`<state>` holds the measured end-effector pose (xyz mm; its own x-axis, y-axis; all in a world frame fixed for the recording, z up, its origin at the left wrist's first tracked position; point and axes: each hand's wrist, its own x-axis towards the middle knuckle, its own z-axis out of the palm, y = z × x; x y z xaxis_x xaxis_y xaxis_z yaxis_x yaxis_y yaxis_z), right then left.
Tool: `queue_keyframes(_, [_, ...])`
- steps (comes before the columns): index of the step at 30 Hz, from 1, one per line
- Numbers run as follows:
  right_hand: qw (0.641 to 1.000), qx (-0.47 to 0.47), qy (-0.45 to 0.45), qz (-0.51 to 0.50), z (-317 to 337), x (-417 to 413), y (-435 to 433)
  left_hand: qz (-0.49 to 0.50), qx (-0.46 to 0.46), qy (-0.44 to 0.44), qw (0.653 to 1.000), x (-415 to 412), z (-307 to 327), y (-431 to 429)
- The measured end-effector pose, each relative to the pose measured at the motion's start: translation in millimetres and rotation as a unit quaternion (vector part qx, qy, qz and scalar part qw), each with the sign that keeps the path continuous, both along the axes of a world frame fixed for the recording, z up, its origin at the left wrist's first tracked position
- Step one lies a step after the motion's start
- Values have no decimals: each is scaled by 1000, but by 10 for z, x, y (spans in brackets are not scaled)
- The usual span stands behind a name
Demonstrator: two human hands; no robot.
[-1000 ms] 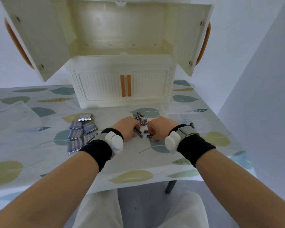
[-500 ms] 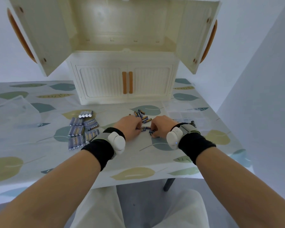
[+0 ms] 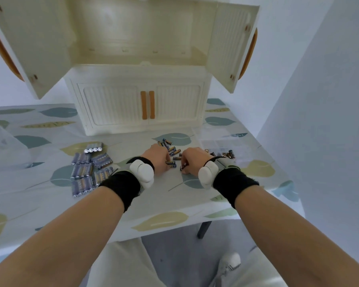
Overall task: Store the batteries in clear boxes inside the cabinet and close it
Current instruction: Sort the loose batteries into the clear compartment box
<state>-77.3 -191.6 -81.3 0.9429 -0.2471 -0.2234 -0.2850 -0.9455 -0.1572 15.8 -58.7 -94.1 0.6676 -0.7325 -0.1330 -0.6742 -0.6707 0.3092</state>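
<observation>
Head view: both hands are seen knuckles up on the table (image 3: 174, 204), close together in front of the cabinet (image 3: 141, 125). The left hand (image 3: 158, 160) is curled, and its fingers (image 3: 164, 157) are set down at the near edge of the loose batteries (image 3: 170, 149). One of these lies touching the fingertips, but whether it is pinched cannot be told. The right hand (image 3: 193, 161) is curled as well, and a battery (image 3: 182, 168) is pinched under its fingers, with one dark end showing below them. The rest of the batteries are scattered just beyond and between the two hands, apart from the cabinet base. A clear box (image 3: 220, 145) is seen just right of the right hand, with a few batteries lying in its near compartments. Wrapped packs (image 3: 87, 168) are laid in a cluster well left of the left hand. The upper doors (image 3: 228, 44) of the cabinet are swung wide open, and the lower doors (image 3: 112, 104) are shut
</observation>
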Motion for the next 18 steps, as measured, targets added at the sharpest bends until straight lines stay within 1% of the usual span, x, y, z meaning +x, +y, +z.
queue_keyframes(7, [998, -4, -42, 48, -31, -38, -76, -21, -6, -5, 1000, 18, 25, -70])
queue_keyframes(11, [995, 14, -72, 63, 0, -25, -169, -10, -20, -14, 1000, 55, 53, -75])
queue_keyframes(14, [991, 30, -123, 52, 99, -65, -275, 20, -74, -20, 997, 64, 98, -130])
queue_keyframes(18, [973, 75, -217, -9, 260, -175, -537, 33, -166, -42, 985, -27, 254, -384])
